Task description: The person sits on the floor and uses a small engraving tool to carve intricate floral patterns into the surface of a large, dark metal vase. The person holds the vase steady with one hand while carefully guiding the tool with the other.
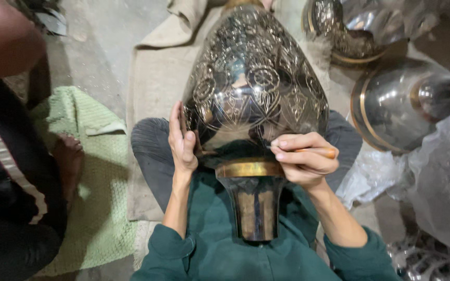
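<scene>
A large dark metal vase (253, 88) with engraved floral patterns and a brass band lies on its side across my lap, neck toward me. My left hand (182, 139) rests flat against its left flank, fingers apart. My right hand (303, 156) is closed around a thin engraving tool with an orange handle (319, 152), its tip against the vase's lower belly near the brass band.
Another person sits at the left, a bare foot (69, 161) on a green cloth (97, 198). A beige cloth (154, 83) covers the floor. More shiny dark vases (391, 104) and plastic wrapping (438, 177) lie at the right.
</scene>
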